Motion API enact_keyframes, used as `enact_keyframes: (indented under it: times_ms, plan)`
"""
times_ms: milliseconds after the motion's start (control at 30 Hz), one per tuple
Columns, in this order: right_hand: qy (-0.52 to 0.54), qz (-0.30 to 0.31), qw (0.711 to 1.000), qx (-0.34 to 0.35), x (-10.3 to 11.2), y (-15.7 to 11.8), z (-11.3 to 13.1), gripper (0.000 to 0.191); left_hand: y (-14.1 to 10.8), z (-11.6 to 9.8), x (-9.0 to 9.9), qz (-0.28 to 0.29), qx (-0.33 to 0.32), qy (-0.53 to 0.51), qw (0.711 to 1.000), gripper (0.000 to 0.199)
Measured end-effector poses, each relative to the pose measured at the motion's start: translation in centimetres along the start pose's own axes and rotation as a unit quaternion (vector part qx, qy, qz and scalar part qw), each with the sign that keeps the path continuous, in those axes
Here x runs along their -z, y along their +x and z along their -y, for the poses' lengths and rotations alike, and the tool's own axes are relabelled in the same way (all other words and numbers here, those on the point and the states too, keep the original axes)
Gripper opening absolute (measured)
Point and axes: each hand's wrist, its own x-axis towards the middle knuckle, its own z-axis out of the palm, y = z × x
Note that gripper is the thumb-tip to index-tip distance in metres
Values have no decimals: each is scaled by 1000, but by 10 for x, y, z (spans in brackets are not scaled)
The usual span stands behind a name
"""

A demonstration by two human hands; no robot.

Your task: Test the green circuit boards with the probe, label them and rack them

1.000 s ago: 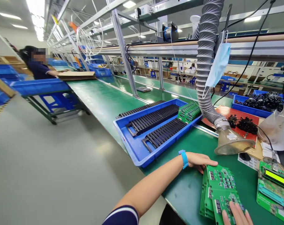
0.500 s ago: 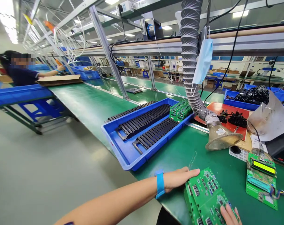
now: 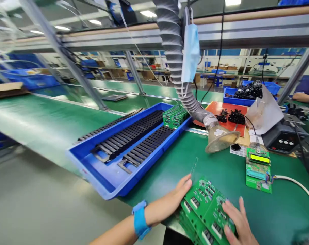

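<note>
A stack of green circuit boards (image 3: 205, 199) with small digit displays lies at the front edge of the green bench. My left hand (image 3: 178, 194), with a blue strap at the wrist, grips the stack's upper left side; its lower fingers are partly hidden. On the right, my right hand (image 3: 237, 219) touches the top board with its fingers spread apart. A clear thin strip (image 3: 194, 166) lies just beyond my left fingertips.
Left of the boards stands a blue tray (image 3: 141, 179) with black slotted racks (image 3: 149, 144) and upright green boards (image 3: 175, 116). A funnel-ended duct (image 3: 222, 141) hangs over the bench. To the right lies a green tester board with a lit display (image 3: 258, 170) and a white cable.
My view has swung to the right, and the co-worker at the left is out of sight. My right hand has come further into view, its fingers more spread on the top board.
</note>
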Motion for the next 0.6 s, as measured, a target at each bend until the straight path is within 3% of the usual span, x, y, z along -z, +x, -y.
enact_keyframes:
  times_ms: [67, 100, 200, 300, 367, 433, 600]
  plan:
    - [57, 9, 998, 30, 11, 14, -5, 97, 8, -15, 4, 23, 0, 0, 1000, 81]
    - [88, 27, 996, 10, 16, 22, -8, 107, 14, -21, 6, 46, 11, -6, 999, 82]
    - [176, 84, 971, -139, 25, 45, -21, 122, 42, -34, 6, 71, 8, -63, 995, 78]
    - [278, 119, 921, -247, 28, 59, -37, 125, 72, -34, -2, 25, -60, -119, 991, 62]
    - [323, 113, 899, -274, 28, 62, -45, 130, 86, -30, -11, 3, -93, -144, 985, 55]
    - [324, 83, 896, -292, 28, 60, -48, 136, 92, -25, -20, -9, -114, -177, 978, 58]
    - [293, 54, 900, -318, 25, 52, -31, 131, 82, -9, -40, -18, -156, -270, 950, 75]
